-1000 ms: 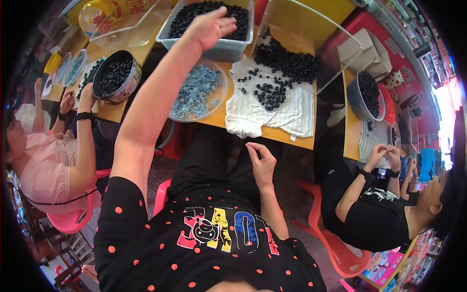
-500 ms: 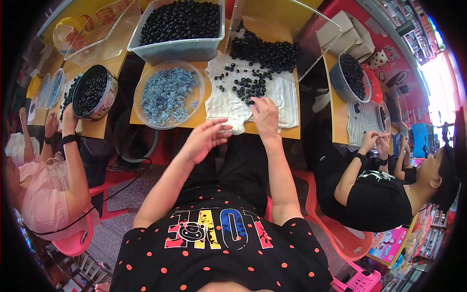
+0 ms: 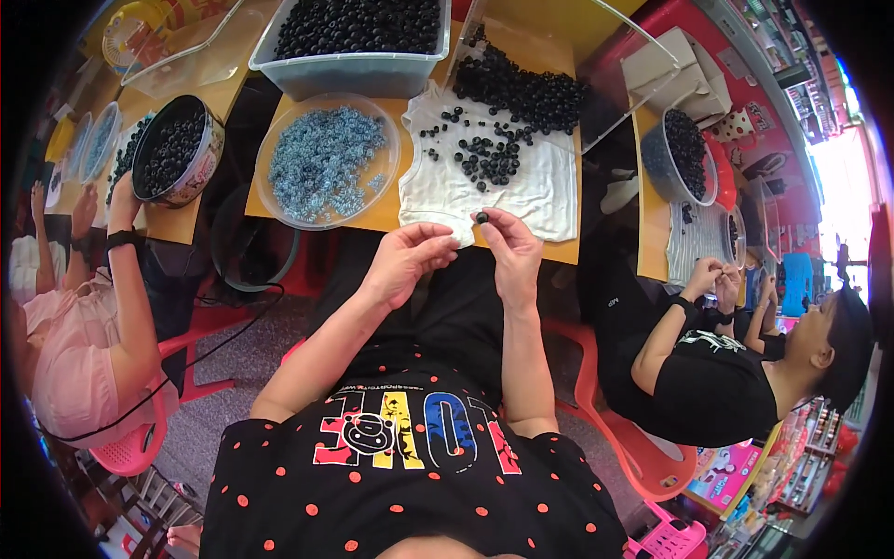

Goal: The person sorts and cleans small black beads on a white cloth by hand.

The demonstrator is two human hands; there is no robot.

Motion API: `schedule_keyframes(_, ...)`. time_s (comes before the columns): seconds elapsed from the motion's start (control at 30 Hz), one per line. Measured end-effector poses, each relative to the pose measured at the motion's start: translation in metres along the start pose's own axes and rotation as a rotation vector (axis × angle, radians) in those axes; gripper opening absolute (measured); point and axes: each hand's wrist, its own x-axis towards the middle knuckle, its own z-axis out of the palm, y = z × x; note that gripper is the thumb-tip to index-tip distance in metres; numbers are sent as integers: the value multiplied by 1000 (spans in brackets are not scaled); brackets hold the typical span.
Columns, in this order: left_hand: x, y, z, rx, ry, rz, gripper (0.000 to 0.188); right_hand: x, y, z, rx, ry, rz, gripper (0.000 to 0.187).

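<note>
My right hand pinches a black bead between thumb and forefinger, just above the near edge of a white cloth. To its left, a small gap away, my left hand has thumb and fingertips pressed together; whatever they hold is too small to make out. Loose black beads lie scattered on the cloth, with a dense heap of black beads behind them. Left of the cloth, a round clear tray holds many small, shiny blue pieces.
A large plastic tub of black beads stands at the back. Clear panels rise beside the heap. On the left, a person in pink reaches to a bead bowl; on the right, a person in black sits working near another bowl.
My right hand has lifted a black bead off the cloth and drawn it back toward me. My left fingers, spread before, have come together, and the view has shifted slightly.
</note>
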Motion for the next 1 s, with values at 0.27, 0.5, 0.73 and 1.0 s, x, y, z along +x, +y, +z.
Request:
schedule_keyframes(0.27, -6, -5, -3, -191, 14, 77, 19, -15, -4, 28, -420, -216, -82, 23)
schedule_keyframes(0.5, -23, -16, -46, -219, 46, -48, 19, 35, -3, 56, -764, -286, -261, 16)
schedule_keyframes(0.73, -40, -23, -62, -248, 36, -88, 19, 107, 28, 104, -1380, -244, -576, 12)
schedule_keyframes(1.0, -42, -23, -83, -267, 43, -65, 21, 141, 66, 131, -1809, -250, -746, 10)
